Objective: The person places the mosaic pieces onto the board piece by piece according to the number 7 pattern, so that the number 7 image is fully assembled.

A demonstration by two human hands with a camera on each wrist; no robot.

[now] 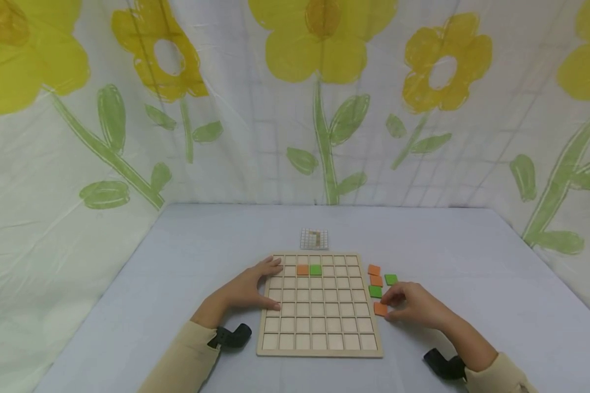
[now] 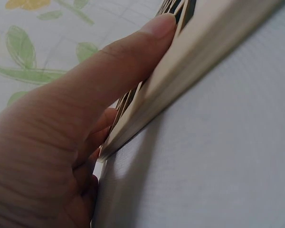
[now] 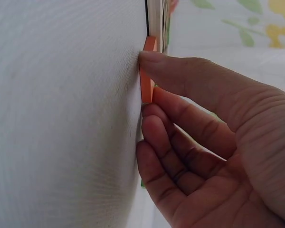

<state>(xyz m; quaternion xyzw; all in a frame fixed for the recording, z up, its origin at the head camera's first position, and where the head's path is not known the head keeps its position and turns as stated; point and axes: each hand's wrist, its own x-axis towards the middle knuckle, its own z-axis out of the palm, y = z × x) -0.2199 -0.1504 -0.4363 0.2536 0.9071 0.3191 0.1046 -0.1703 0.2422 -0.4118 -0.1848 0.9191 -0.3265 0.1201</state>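
A wooden grid board (image 1: 319, 353) lies flat before me, with an orange tile (image 1: 302, 270) and a green tile (image 1: 316, 270) side by side in its second row from the far edge. My left hand (image 1: 246, 286) rests on the board's left edge, thumb and fingers spread; in the left wrist view its thumb (image 2: 128, 57) lies over the wooden rim. To the right of the board, my right hand (image 1: 418, 307) pinches another orange tile (image 3: 147, 80) by its edges between thumb and index finger. That tile is at the table surface, close to the board's side.
Along the board's right side lie loose orange tiles (image 1: 374, 269) and green tiles (image 1: 376, 292), one green tile (image 1: 391, 279) a little farther out. A small card with a printed grid (image 1: 314, 238) lies beyond the board. A flowered curtain (image 1: 255, 164) hangs behind the table.
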